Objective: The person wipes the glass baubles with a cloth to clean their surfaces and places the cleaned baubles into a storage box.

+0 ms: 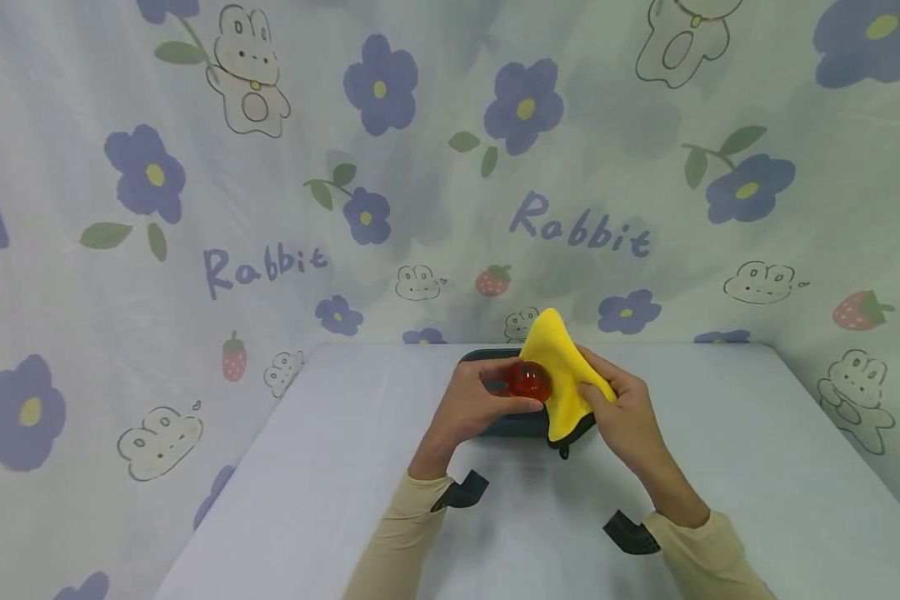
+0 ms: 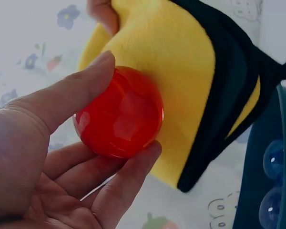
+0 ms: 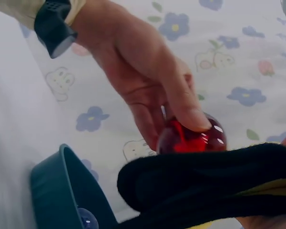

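A glossy red see-through ball [image 1: 531,381] is pinched between the thumb and fingers of my left hand [image 1: 471,402]. Right up against it in the head view hangs a yellow cloth [image 1: 558,362] with a dark border and a small loop. My right hand [image 1: 624,412] grips this cloth by its right side, thumb over the yellow face. In the left wrist view the ball [image 2: 126,114] overlaps the yellow face. The right wrist view shows the cloth's dark side [image 3: 181,179] hiding the ball's lower part.
Behind both hands, a dark teal basin [image 1: 506,429] stands on the white table [image 1: 375,467]. Clear blue balls [image 2: 271,207] lie inside it. A curtain [image 1: 450,167] printed with flowers and rabbits hangs behind the table. Black cameras [image 1: 632,533] sit at the wrists.
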The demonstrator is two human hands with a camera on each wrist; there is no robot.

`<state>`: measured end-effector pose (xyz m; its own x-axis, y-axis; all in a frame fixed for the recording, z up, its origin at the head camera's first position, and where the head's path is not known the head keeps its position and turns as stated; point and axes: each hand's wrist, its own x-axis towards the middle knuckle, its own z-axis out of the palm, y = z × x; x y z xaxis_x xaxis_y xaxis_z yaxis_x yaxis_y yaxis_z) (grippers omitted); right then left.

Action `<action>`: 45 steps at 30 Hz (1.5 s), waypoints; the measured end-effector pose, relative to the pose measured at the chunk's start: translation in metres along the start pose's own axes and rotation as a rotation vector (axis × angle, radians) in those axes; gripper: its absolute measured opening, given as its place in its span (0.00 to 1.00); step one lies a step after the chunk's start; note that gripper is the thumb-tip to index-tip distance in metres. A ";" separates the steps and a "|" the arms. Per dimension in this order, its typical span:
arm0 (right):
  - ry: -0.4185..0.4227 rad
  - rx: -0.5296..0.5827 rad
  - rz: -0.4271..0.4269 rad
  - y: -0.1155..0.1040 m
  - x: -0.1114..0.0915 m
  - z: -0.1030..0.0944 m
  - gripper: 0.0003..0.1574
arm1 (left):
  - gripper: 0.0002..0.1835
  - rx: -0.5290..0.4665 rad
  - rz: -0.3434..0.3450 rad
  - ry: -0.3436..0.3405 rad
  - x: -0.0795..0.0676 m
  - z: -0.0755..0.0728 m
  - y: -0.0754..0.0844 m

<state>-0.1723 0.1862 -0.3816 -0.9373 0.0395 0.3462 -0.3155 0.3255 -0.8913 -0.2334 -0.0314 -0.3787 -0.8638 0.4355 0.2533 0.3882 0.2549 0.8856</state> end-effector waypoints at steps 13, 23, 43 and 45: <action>-0.145 -0.218 -0.237 -0.001 -0.006 0.011 0.37 | 0.24 0.046 0.068 -0.032 -0.008 0.003 0.005; -0.156 -0.125 -0.170 0.009 -0.006 0.008 0.30 | 0.31 0.031 0.119 -0.021 -0.018 0.009 0.012; -0.137 0.020 0.068 0.002 -0.004 0.014 0.30 | 0.28 -0.071 0.150 0.176 -0.007 0.015 0.005; -0.134 0.015 0.078 0.000 -0.004 0.014 0.30 | 0.28 -0.068 0.140 0.191 -0.006 0.015 0.004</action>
<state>-0.1703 0.1729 -0.3875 -0.9700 -0.0624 0.2350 -0.2426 0.3125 -0.9184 -0.2219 -0.0199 -0.3826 -0.8505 0.2898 0.4391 0.4918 0.1416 0.8591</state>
